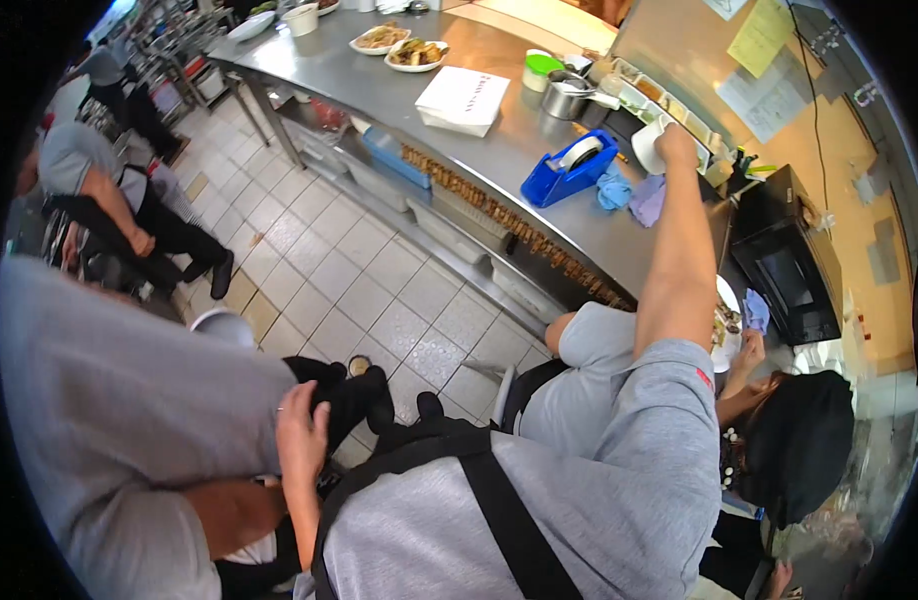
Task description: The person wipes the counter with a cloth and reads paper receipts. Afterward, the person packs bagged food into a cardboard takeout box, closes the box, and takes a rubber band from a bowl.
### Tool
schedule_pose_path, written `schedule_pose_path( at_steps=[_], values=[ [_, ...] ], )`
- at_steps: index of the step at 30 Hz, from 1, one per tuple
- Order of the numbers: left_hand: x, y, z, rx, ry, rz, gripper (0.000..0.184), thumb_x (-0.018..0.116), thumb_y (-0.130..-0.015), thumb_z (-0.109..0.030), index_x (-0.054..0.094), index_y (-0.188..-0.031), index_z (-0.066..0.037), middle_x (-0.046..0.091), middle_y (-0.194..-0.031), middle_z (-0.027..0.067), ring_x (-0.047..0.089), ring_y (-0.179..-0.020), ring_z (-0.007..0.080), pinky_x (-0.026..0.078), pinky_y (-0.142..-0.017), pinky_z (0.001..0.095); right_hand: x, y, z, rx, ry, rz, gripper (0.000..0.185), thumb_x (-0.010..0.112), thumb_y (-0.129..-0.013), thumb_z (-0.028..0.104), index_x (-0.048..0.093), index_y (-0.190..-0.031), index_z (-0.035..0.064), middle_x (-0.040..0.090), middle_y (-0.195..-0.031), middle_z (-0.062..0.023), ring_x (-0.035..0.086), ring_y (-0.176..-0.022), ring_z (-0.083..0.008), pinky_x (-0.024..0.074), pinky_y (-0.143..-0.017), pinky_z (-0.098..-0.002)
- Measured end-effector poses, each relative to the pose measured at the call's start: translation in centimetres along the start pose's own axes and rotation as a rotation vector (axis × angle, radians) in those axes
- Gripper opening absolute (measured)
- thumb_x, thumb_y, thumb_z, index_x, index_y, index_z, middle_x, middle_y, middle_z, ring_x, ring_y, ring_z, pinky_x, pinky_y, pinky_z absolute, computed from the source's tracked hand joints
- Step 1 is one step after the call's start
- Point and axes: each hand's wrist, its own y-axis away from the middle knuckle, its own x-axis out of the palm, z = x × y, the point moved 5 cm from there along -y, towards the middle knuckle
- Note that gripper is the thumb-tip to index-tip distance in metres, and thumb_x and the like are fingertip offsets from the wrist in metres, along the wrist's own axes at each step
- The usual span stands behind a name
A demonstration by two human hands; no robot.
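Note:
My right arm reaches out over the steel counter [419, 105]. At its end, my right hand [676, 145] is closed on a white cup [647, 148], beside the tray of small food compartments [669, 100]. Blue and purple cloths lie just below the cup, near a blue tape dispenser [574, 168]. On the lower left, my left hand [302, 430] is raised with its fingers loosely apart and nothing visible in it. It is in front of a co-worker's grey shirt [149, 390]; whether they touch is unclear.
A white box [463, 101], plates of food [417, 54] and a metal pot [567, 95] stand on the counter. A black microwave [787, 265] is at right. Co-workers stand close on the left and right, one wearing a black cap [804, 440]. Tiled floor [379, 270] lies below.

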Motion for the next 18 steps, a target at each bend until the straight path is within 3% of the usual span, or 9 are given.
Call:
schedule_pose_path(
  at_steps=[2,6,8,11,14,15,18],
  values=[
    [-0.1,-3.2,2.7,-0.077,-0.019,-0.032,0.033,0.060,-0.085,-0.014,0.057,-0.116,-0.002,0.057,-0.115,0.0187,0.053,-0.108,0.0367,0.043,-0.091,0.0411,2.3,-1.2,-1.9,0.045,-0.128,-0.055,0.032,0.056,-0.080,0.015,0.063,-0.109,0.0064,0.061,-0.114,-0.0206,0.058,-0.109,-0.0358,0.0476,-0.089,-0.0445],
    [1.4,-11.6,4.1,-0.011,-0.007,-0.005,0.033,0.059,-0.086,-0.014,0.057,-0.117,-0.002,0.057,-0.115,0.0192,0.053,-0.107,0.0378,0.043,-0.090,0.0413,6.9,-1.1,-4.7,0.105,-0.456,-0.245,0.030,0.064,-0.077,0.025,0.062,-0.100,0.0051,0.063,-0.105,-0.0229,0.060,-0.101,-0.0386,0.0473,-0.085,-0.0446],
    [2.7,-16.4,3.1,0.085,0.050,0.049,0.032,0.059,-0.087,-0.014,0.056,-0.117,-0.002,0.056,-0.115,0.0196,0.054,-0.106,0.0385,0.043,-0.090,0.0412,10.3,-2.1,-5.8,0.112,-0.470,-0.242,0.031,0.066,-0.077,0.027,0.060,-0.098,0.0055,0.064,-0.101,-0.0235,0.061,-0.098,-0.0388,0.0469,-0.084,-0.0454],
    [4.2,-23.1,0.6,0.200,0.023,0.137,0.034,0.060,-0.086,-0.014,0.056,-0.117,-0.002,0.056,-0.117,0.0201,0.054,-0.107,0.0392,0.044,-0.090,0.0418,11.9,-0.4,-4.2,0.029,-0.237,-0.088,0.029,0.065,-0.077,0.021,0.062,-0.099,0.0043,0.064,-0.098,-0.0243,0.061,-0.097,-0.0392,0.0469,-0.085,-0.0451],
    [5.3,-28.9,-1.3,0.292,-0.012,0.212,0.035,0.061,-0.085,-0.015,0.057,-0.118,-0.003,0.056,-0.119,0.0206,0.054,-0.107,0.0398,0.044,-0.090,0.0428,13.4,-1.2,-4.1,-0.162,0.001,-0.100,0.028,0.065,-0.078,0.024,0.064,-0.097,0.0039,0.064,-0.098,-0.0235,0.062,-0.093,-0.0375,0.0476,-0.084,-0.0423],
    [5.5,-30.4,-1.8,0.308,-0.016,0.244,0.035,0.061,-0.085,-0.015,0.057,-0.118,-0.003,0.056,-0.118,0.0207,0.054,-0.107,0.0398,0.045,-0.090,0.0430,12.1,-0.9,-3.9,-0.211,-0.082,-0.120,0.026,0.063,-0.080,0.026,0.068,-0.096,0.0060,0.065,-0.094,-0.0213,0.064,-0.090,-0.0344,0.0487,-0.082,-0.0408],
    [6.0,-35.4,-3.3,0.373,-0.024,0.308,0.035,0.061,-0.085,-0.015,0.057,-0.118,-0.003,0.057,-0.116,0.0208,0.055,-0.105,0.0398,0.046,-0.088,0.0434,10.7,-3.9,-6.7,-0.088,-0.368,-0.087,0.025,0.063,-0.081,0.028,0.071,-0.094,0.0088,0.067,-0.090,-0.0171,0.065,-0.087,-0.0310,0.0497,-0.080,-0.0399]
  ],
)
